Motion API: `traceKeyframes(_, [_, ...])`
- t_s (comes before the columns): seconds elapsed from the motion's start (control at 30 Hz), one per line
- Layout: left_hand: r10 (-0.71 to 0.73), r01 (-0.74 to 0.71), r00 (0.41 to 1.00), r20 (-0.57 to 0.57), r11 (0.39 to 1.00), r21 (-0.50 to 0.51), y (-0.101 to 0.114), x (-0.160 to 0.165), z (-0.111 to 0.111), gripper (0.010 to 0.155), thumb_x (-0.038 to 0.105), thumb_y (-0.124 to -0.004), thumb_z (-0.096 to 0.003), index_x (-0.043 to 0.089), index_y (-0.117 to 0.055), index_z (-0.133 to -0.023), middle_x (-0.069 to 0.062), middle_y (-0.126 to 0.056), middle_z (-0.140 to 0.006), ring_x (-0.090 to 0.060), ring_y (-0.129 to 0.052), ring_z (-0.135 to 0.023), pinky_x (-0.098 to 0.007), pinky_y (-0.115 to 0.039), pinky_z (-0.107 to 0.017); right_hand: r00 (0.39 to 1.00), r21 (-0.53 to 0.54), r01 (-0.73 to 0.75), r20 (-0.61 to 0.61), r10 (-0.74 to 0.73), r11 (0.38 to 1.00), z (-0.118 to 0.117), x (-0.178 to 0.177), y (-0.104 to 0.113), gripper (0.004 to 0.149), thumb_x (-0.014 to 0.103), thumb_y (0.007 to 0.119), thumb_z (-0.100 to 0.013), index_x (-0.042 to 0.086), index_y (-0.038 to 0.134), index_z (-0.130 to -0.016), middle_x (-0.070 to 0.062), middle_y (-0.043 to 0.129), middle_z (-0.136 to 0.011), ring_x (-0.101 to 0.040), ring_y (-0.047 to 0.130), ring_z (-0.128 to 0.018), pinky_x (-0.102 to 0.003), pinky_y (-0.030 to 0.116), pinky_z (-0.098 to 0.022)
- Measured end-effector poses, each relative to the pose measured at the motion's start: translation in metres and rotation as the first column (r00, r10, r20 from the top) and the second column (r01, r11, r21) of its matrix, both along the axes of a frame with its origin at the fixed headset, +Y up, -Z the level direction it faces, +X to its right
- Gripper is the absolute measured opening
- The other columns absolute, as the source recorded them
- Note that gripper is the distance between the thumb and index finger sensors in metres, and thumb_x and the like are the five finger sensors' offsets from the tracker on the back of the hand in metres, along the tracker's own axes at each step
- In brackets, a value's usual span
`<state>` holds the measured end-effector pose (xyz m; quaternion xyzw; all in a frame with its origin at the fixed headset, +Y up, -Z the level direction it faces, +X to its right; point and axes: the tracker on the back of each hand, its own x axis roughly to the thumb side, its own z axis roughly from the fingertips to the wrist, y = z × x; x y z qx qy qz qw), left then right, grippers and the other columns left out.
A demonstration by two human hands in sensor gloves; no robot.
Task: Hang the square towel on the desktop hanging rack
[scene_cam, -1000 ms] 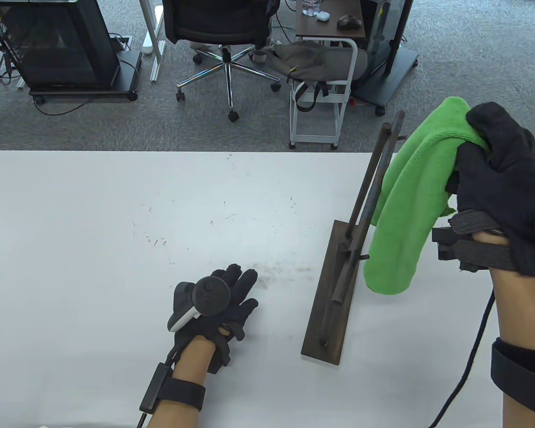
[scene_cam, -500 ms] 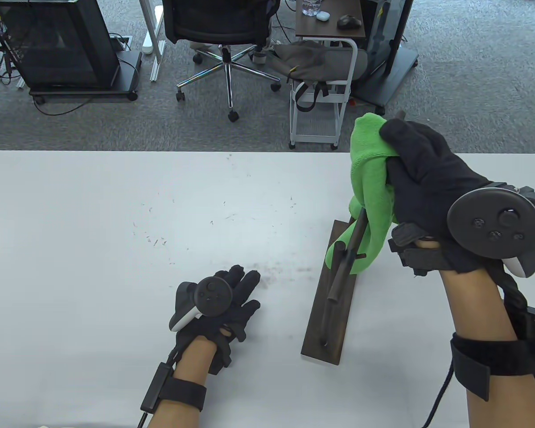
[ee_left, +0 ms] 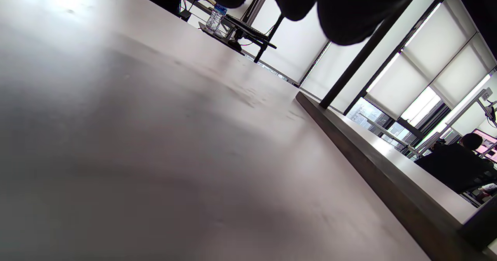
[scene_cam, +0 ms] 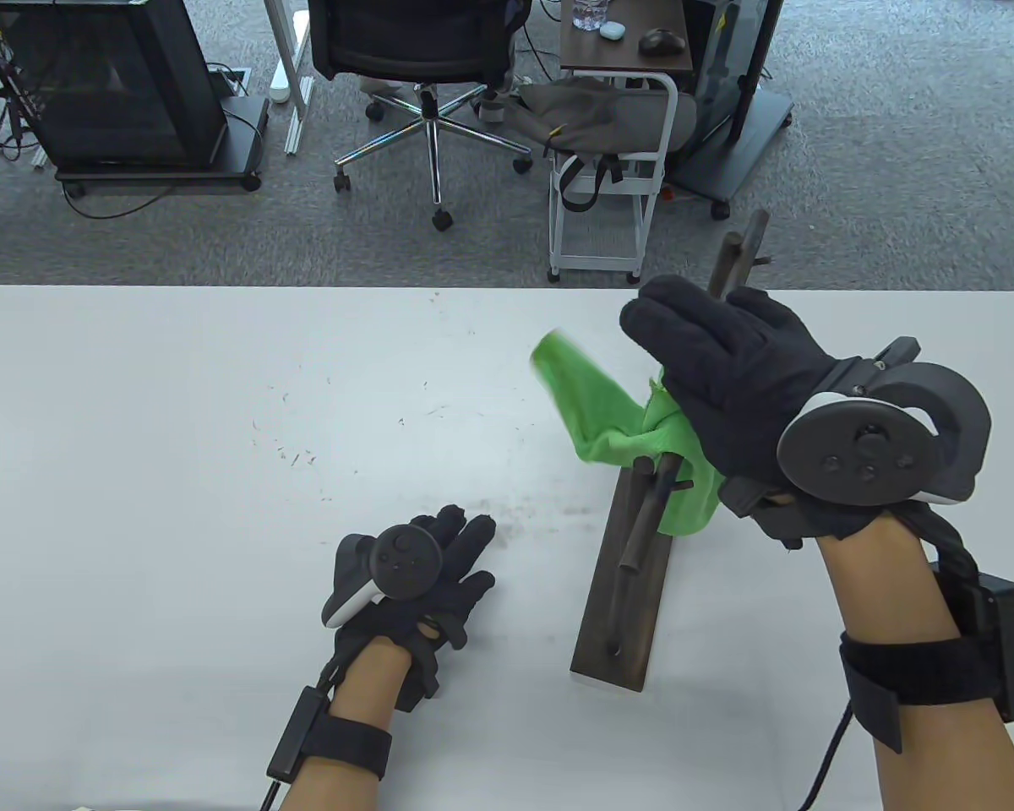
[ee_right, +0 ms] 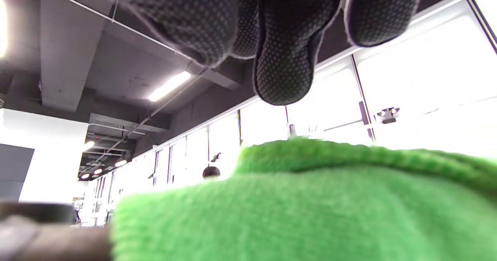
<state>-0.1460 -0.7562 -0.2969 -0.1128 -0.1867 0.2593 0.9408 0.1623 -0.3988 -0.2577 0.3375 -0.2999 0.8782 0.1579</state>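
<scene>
Overall, white table [scene_cam: 177, 507], grey carpet [scene_cam: 896, 186], office chair [scene_cam: 422, 51] behind.

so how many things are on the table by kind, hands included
gloved hands: 2, left hand resting on the table, right hand over the rack
green towel: 1, draped across the rack
hanging rack: 1
total: 4
</scene>
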Motion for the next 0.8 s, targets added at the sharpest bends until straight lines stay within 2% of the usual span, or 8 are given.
traceKeyframes(0.17, [0.003, -0.002, 1.000, -0.016, 1.000, 0.020, 0.003, -0.002, 0.000, 0.067, 0.046, -0.078, -0.0537, 0.030, -0.052, -0.114, -0.013, -0.038, -0.118, -0.059, -0.038, -0.107, -0.077, -0.026, -0.065, 0.996, 0.039, 0.010, 0.094, -0.013, 0.999, 0.003, 0.035, -0.018, 0.067, 0.035, 0.083, -0.049, 0.036, 0.042, -0.102, -0.010, 0.055, -0.113, -0.038, 0.077, -0.095, -0.072, 0.052, -0.065])
traceKeyframes(0.23, [-0.008, 0.008, 1.000, -0.023, 1.000, 0.028, 0.003, -0.003, 0.000, 0.067, 0.045, -0.078, -0.0536, 0.030, -0.052, -0.114, -0.014, -0.038, -0.117, -0.060, -0.036, -0.108, -0.077, -0.025, -0.065, 0.991, 0.017, 0.039, 0.128, -0.041, 0.999, 0.002, 0.056, -0.037, 0.071, 0.039, 0.082, -0.050, 0.036, 0.036, -0.103, -0.010, 0.048, -0.115, -0.042, 0.068, -0.099, -0.074, 0.045, -0.065])
traceKeyframes(0.33, [-0.024, 0.026, 0.999, -0.040, 0.998, 0.053, 0.004, -0.003, 0.000, 0.068, 0.046, -0.078, -0.0534, 0.030, -0.052, -0.114, -0.014, -0.038, -0.117, -0.059, -0.035, -0.107, -0.077, -0.024, -0.064, 0.981, -0.030, 0.092, 0.176, -0.085, 0.995, 0.000, 0.082, -0.074, 0.077, 0.044, 0.082, -0.050, 0.034, 0.028, -0.104, -0.012, 0.039, -0.117, -0.047, 0.055, -0.103, -0.076, 0.037, -0.064])
traceKeyframes(0.43, [-0.034, 0.039, 0.997, -0.064, 0.995, 0.089, 0.005, -0.003, 0.000, 0.068, 0.045, -0.079, -0.0531, 0.030, -0.052, -0.114, -0.014, -0.038, -0.117, -0.059, -0.033, -0.107, -0.077, -0.023, -0.064, 0.973, -0.124, 0.128, 0.206, -0.101, 0.984, -0.001, 0.097, -0.114, 0.083, 0.050, 0.082, -0.050, 0.034, 0.021, -0.104, -0.014, 0.029, -0.118, -0.051, 0.040, -0.105, -0.078, 0.027, -0.063])
traceKeyframes(0.53, [-0.063, 0.073, 0.994, -0.085, 0.990, 0.123, 0.006, -0.004, 0.000, 0.069, 0.045, -0.079, -0.0529, 0.031, -0.050, -0.114, -0.013, -0.036, -0.117, -0.059, -0.031, -0.108, -0.077, -0.021, -0.064, 0.970, -0.223, 0.117, 0.237, -0.062, 0.968, -0.004, 0.108, -0.167, 0.087, 0.054, 0.081, -0.049, 0.034, 0.017, -0.104, -0.015, 0.020, -0.118, -0.054, 0.032, -0.104, -0.079, 0.023, -0.062])
traceKeyframes(0.6, [-0.081, 0.094, 0.992, -0.096, 0.986, 0.139, 0.006, -0.004, 0.000, 0.070, 0.046, -0.079, -0.0527, 0.031, -0.050, -0.114, -0.013, -0.036, -0.117, -0.058, -0.030, -0.108, -0.077, -0.020, -0.064, 0.969, -0.247, 0.108, 0.241, -0.046, 0.963, -0.004, 0.111, -0.187, 0.088, 0.055, 0.081, -0.049, 0.034, 0.015, -0.104, -0.015, 0.018, -0.118, -0.054, 0.030, -0.104, -0.079, 0.022, -0.061])
traceKeyframes(0.67, [-0.087, 0.104, 0.990, -0.108, 0.980, 0.168, 0.007, -0.005, 0.000, 0.070, 0.046, -0.079, -0.0524, 0.032, -0.049, -0.114, -0.012, -0.036, -0.117, -0.058, -0.031, -0.108, -0.076, -0.020, -0.064, 0.965, -0.280, 0.084, 0.263, -0.008, 0.956, -0.005, 0.115, -0.218, 0.090, 0.056, 0.081, -0.049, 0.034, 0.014, -0.103, -0.014, 0.015, -0.117, -0.054, 0.026, -0.104, -0.079, 0.021, -0.061])
traceKeyframes(0.8, [-0.099, 0.122, 0.987, -0.123, 0.973, 0.195, 0.008, -0.005, 0.000, 0.070, 0.046, -0.080, -0.0522, 0.033, -0.048, -0.114, -0.012, -0.035, -0.117, -0.057, -0.030, -0.108, -0.076, -0.019, -0.064, 0.954, -0.328, 0.037, 0.294, 0.064, 0.944, -0.007, 0.121, -0.252, 0.091, 0.059, 0.080, -0.048, 0.033, 0.012, -0.103, -0.013, 0.010, -0.117, -0.054, 0.022, -0.104, -0.079, 0.019, -0.061])
